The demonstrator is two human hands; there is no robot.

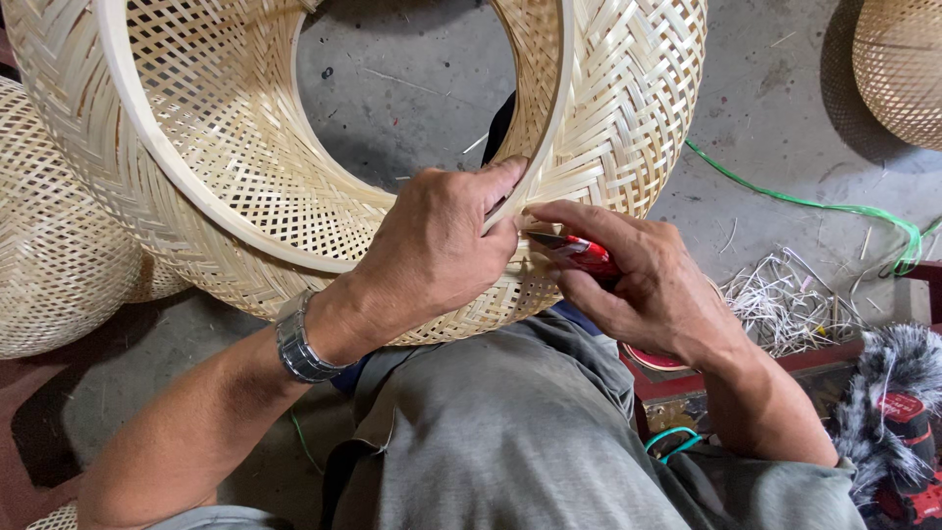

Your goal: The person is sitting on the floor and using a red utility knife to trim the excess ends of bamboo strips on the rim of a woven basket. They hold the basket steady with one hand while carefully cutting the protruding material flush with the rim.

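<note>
A large woven bamboo shade [245, 186] fills the upper frame, its lower edge resting at the person's lap; the left hand [442, 250] clamps the pale hoop rim [535, 137], fingers curled shut over it; at 3 o'clock of that hand, the right hand [653, 290] is closed on a red-handled cutter [579, 253], tip touching the weave; bamboo offcuts [785, 304] lie at 3 o'clock on the concrete floor [775, 118], a green cord [814, 206] above them; another woven shade [59, 255] sits at 9 o'clock.
</note>
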